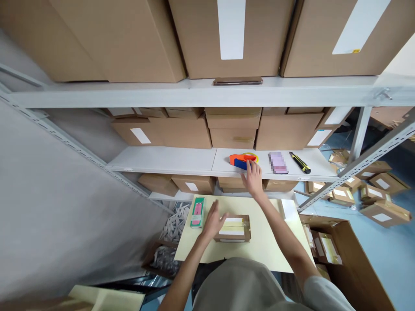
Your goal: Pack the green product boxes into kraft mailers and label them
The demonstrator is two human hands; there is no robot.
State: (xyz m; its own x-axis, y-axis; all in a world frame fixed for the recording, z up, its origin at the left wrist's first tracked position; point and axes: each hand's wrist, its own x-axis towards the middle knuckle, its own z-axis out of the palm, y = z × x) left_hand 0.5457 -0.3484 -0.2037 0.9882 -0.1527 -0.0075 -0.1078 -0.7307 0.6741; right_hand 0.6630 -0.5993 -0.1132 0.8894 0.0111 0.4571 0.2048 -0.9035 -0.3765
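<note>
My right hand (253, 179) reaches up to the middle shelf, its fingertips at the near side of an orange and blue tape dispenser (239, 161). Thumb and fingers look apart, and the dispenser rests on the shelf. Over the table, my left hand (214, 220) is open with fingers stretched out, at the left end of a small cardboard box (231, 237). That box lies flat, with a white label and clear tape across its top. Left of this hand lies a green and white carton (197, 212) with a pink picture.
A yellow-black box cutter (300, 163) and a blurred purple item (278, 163) lie on the middle shelf (162, 160). White labels (288, 210) sit at the right of the cream table (266, 246). A large open carton (359, 263) holding parcels stands right; several parcels (382, 216) lie beyond.
</note>
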